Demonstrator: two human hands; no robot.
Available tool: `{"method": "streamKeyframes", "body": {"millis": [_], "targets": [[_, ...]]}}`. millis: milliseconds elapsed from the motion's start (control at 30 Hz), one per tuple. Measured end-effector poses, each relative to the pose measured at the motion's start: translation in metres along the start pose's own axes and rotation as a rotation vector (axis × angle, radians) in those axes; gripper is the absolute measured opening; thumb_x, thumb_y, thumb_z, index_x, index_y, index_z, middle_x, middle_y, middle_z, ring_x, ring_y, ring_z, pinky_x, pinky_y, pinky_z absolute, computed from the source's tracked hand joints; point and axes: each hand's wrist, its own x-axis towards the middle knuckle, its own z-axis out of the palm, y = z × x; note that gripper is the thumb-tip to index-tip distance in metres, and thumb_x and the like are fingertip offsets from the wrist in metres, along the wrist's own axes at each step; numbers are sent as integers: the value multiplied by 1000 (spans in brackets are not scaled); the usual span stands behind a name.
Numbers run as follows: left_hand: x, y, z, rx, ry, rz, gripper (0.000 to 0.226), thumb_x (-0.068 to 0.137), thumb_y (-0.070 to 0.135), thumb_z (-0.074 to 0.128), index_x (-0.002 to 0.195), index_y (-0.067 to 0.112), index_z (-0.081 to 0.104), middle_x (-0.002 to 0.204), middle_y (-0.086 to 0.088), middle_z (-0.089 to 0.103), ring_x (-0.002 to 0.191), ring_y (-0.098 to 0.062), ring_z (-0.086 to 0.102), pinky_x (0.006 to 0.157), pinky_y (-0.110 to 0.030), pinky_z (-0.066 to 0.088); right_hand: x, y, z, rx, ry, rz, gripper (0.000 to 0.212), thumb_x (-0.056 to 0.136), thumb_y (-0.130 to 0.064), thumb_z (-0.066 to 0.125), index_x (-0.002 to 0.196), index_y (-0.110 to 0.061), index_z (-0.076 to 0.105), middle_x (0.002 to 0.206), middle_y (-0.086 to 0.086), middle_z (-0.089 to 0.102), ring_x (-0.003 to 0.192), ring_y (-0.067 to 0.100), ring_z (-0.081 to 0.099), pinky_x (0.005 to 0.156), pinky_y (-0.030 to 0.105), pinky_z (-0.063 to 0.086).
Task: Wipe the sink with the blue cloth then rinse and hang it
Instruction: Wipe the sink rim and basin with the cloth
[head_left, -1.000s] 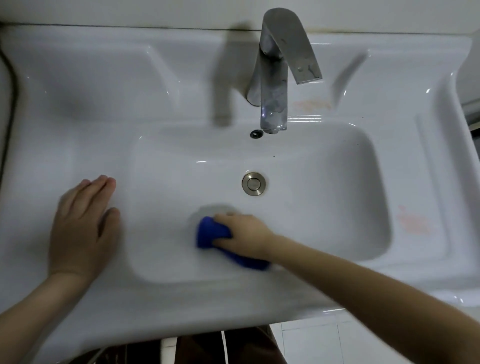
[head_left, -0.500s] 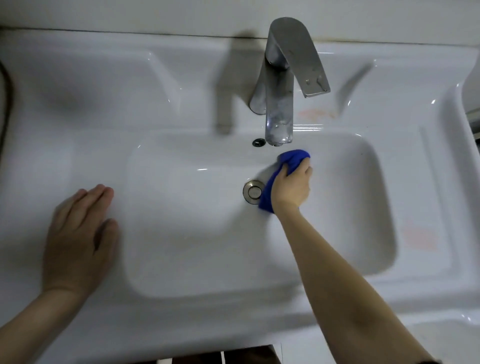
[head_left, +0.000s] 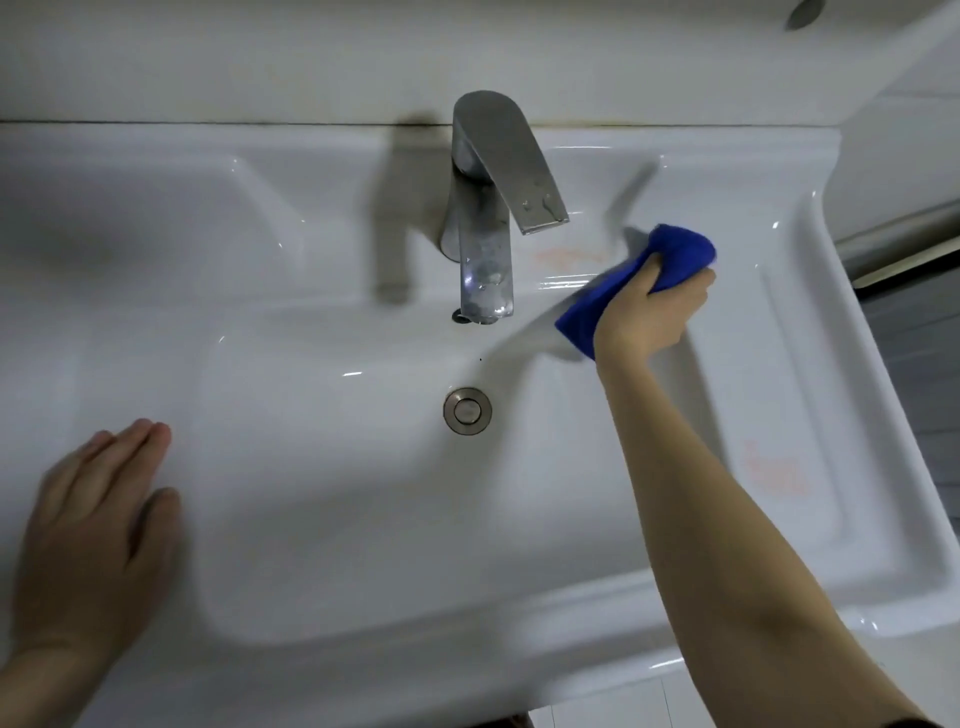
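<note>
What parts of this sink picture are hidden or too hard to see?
All in the head view:
- Part of the blue cloth is hidden inside the right hand.
- The sink surface under the cloth is covered.
- The left hand hides the ledge beneath it; its wrist is cut off by the picture's edge.
- A dark oval at the top edge is cut off, so it cannot be identified.
- The faucet opening faces away from the camera.

right hand (head_left: 647, 317) grips blue cloth (head_left: 670, 252) | sink (head_left: 779, 364) back-right rim
</note>
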Motion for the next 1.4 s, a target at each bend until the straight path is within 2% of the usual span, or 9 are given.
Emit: {"method": "streamKeyframes", "body": {"millis": [133, 267, 433, 500, 633, 800, 933, 1200, 1400], "targets": [[1, -4, 1, 10, -13, 6, 61, 94, 36, 27, 147, 7, 39, 156, -11, 35, 141, -38, 33, 117, -55, 24, -29, 1, 5, 7, -129, -21, 26, 99, -28, 48, 121, -13, 48, 114, -1, 57, 89, 14, 55, 75, 21, 39], [0, -1, -1, -9, 3, 46, 62, 94, 35, 28, 147, 5, 39, 156, -11, 34, 142, -36, 31, 118, -55, 24, -77, 28, -5, 97, -484, 58, 11, 97, -24, 52, 107, -22, 47, 91, -7, 61, 75, 6, 58, 70, 15, 47], [4, 4, 2, 6, 55, 17, 56, 94, 31, 31, 142, 6, 46, 150, -16, 43, 138, -38, 36, 117, -52, 26, -93, 53, -52, -94, -815, 77, 24, 93, -31, 62, 89, -12, 49, 74, -4, 55, 62, 10, 50, 61, 26, 48], [3, 9, -1, 27, 70, 31, 54, 94, 28, 33, 140, 4, 49, 146, -18, 47, 136, -40, 38, 117, -49, 26, -91, 52, -78, -257, -1024, -47, 27, 88, -35, 66, 83, -13, 51, 70, -6, 56, 59, 8, 50, 59, 23, 45], [0, 20, -10, 20, 109, 32, 50, 94, 22, 38, 139, 3, 50, 144, -19, 49, 134, -40, 38, 116, -44, 26, -104, 53, -112, -929, -1393, -427, 32, 81, -48, 69, 89, -18, 62, 80, -3, 59, 76, 20, 52, 66, 33, 40], [-3, 17, -10, 34, 139, 46, 49, 95, 22, 38, 140, 5, 50, 144, -18, 49, 134, -39, 38, 117, -40, 25, -165, 38, -111, -1013, -1443, -444, 40, 81, -59, 63, 67, -26, 45, 76, -5, 54, 79, 23, 54, 67, 32, 39], [-4, 14, -9, 59, 129, 53, 49, 96, 24, 37, 141, 5, 48, 146, -17, 48, 137, -38, 36, 119, -34, 18, -211, 26, -112, -946, -1546, -510, 39, 83, -58, 61, 74, -21, 55, 79, 1, 62, 79, 25, 59, 68, 32, 45], [-8, 22, -13, 54, 72, 14, 51, 98, 26, 33, 145, 6, 42, 151, -14, 43, 140, -35, 30, 120, -42, 21, -58, 44, -177, -1375, -1024, -336, 33, 86, -53, 57, 100, -24, 64, 106, 4, 67, 90, 28, 57, 70, 32, 40], [-8, 19, -16, 72, 38, 10, 52, 99, 26, 31, 146, 8, 40, 152, -12, 41, 141, -34, 30, 121, -42, 20, -169, 40, -128, -1179, -1226, -371, 39, 82, -57, 59, 99, -22, 65, 90, -2, 59, 83, 24, 53, 71, 30, 38]]}}
